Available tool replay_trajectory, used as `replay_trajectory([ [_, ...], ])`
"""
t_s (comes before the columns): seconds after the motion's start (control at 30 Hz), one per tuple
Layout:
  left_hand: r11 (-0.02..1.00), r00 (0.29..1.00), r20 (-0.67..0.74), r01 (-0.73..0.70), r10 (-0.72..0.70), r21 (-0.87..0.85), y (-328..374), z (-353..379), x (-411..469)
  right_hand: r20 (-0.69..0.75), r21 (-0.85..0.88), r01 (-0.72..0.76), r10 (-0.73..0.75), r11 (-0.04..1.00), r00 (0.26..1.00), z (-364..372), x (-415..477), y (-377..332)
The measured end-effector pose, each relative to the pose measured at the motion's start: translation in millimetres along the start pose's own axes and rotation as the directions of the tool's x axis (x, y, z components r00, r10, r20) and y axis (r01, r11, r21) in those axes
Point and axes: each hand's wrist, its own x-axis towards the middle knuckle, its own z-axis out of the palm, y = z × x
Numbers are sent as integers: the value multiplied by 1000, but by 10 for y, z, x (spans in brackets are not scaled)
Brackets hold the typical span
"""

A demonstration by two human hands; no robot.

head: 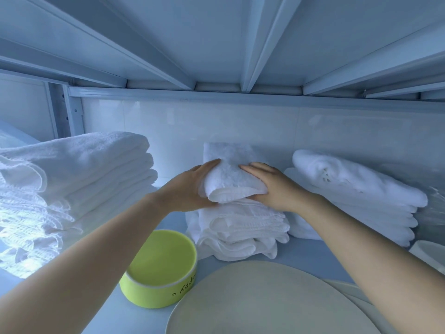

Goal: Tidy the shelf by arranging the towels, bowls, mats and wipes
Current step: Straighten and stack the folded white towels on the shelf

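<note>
"So, where is the folded towel (228,174) at this moment?" the first one asks.

"It lies on top of the middle stack (240,230), at the back of the shelf (173,220), between the tall left stack (79,179) and the right stack (356,189). Both hands are on it. The left hand (190,186) grips its left side with the thumb over the top, and the right hand (272,186) holds its right side, fingers lying on top and the thumb at the front edge."

"Why two hands for such a light thing?"

"I think it is to keep the fold closed (soft cloth opens easily) and to set it straight on the pile. One hand on each side also lets the person line it up with the towels below."

"And which way does it point?"

"Its long axis runs from front to back. The rounded, folded end faces the person and the far end reaches toward the back wall."

"What stands in front?"

"A green bowl (154,295) at the front left, near the pile but apart from it, and a large pale round plate (265,300) (maybe a mat, I cannot tell). In my judgement these are not yet arranged."
</note>
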Motion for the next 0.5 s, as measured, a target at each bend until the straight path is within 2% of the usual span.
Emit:
replay_trajectory([
  [0.07,1000,998,52,-20,19,19,-5,-5,-53,37,-4,-15,15,1000,999,-6,-31,2],
  [0.2,994,1000,-7,5,-4,113,84,58,-31,75,-9,-51,51,999,996,23,-42,-10],
  [0.37,973,971,-232,-8,63,231,215,66,62,-74,-78,-52,47,996,996,82,-44,-50],
  [0.5,975,948,-314,15,57,220,311,7,159,-234,-92,-70,46,993,971,95,-2,-115],
])
